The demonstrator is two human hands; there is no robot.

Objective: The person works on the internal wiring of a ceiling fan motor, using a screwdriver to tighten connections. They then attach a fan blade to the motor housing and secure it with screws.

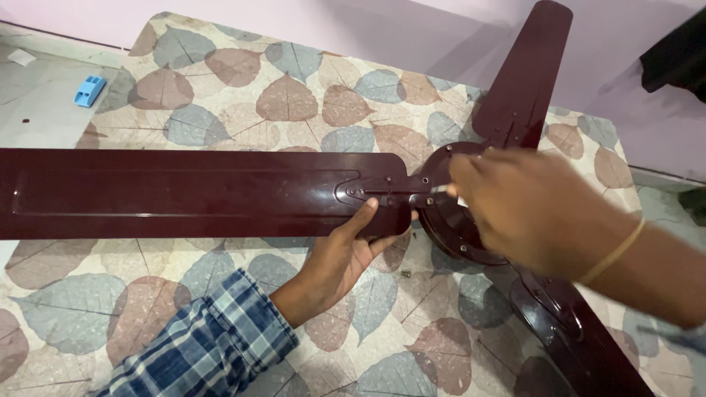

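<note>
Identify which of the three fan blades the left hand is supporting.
The long blade stretching leftward: the left hand grips its inner end from below. The other two blades, upper right and lower right, go untouched.

Leaf-print cloth (294, 95) in grey, brown, pink covers work surface, spreads whole frame; small blue plastic object (89, 90) at 10 o'clock on grey floor (37, 110) beyond cloth edge; pale lilac wall (412, 29) along 12 o'clock; dark cloth-like shape (680, 55) at 2 o'clock against wall
</note>
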